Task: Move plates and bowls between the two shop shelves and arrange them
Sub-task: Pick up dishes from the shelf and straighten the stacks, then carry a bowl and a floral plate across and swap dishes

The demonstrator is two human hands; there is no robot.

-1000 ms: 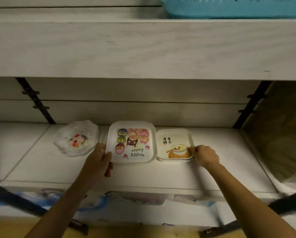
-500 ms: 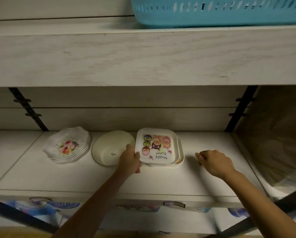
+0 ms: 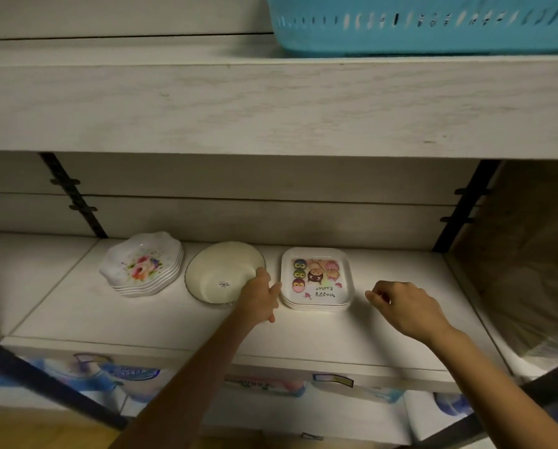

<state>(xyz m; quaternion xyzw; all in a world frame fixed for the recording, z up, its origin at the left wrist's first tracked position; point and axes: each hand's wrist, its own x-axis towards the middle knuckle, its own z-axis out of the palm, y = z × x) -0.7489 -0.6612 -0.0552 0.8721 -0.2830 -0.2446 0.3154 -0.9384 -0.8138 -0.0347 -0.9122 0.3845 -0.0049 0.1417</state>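
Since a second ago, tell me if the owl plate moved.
Yes. The owl plate went right, away from the floral plate stack, uncovering the cream bowl.

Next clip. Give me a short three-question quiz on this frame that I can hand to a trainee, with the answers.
1. Multiple choice: of the owl plates, floral plates and cream bowl on the lower shelf, which stands in the middle?
A. floral plates
B. cream bowl
C. owl plates
2. True or false: the right hand grips the owl plates.
3. Fill in: the upper shelf carries a blue ____.

Key
1. B
2. False: it hovers to the right of them, apart, holding nothing.
3. basket
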